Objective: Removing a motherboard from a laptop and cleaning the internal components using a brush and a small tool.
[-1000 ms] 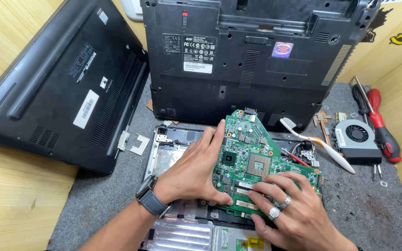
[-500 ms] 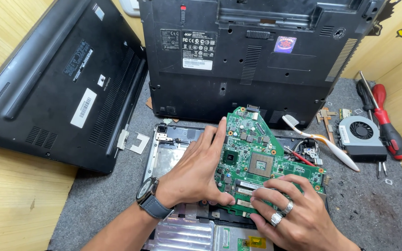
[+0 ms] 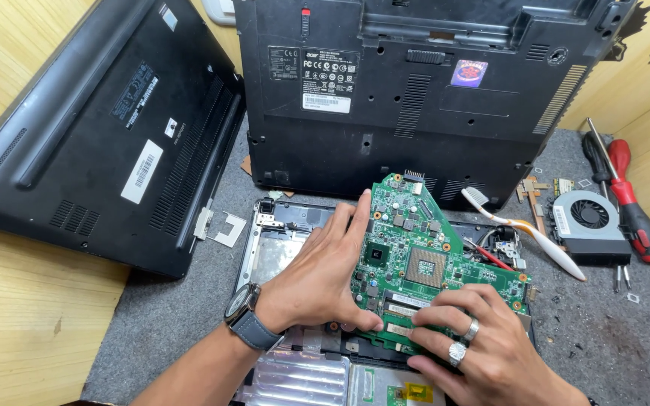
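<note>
A green laptop motherboard [image 3: 423, 256] is tilted up over an opened laptop chassis [image 3: 280, 244] on a grey mat. My left hand [image 3: 325, 271], with a watch on the wrist, grips the board's left edge, thumb under its lower edge. My right hand [image 3: 475, 346], wearing two rings, holds the board's lower right part with fingers laid across the memory slots. Red wires [image 3: 487, 256] run behind the board's right side.
Two black laptops lie bottom-up: one at the left [image 3: 107, 128], one at the back [image 3: 415, 83]. A white toothbrush [image 3: 528, 233], a cooling fan [image 3: 584, 222] and a red-handled screwdriver [image 3: 633, 210] lie to the right. A small metal bracket [image 3: 220, 225] sits beside the chassis.
Both hands and the motherboard stay almost where they were; the view has shifted slightly. My right fingers have spread a little further across the board's lower edge.
</note>
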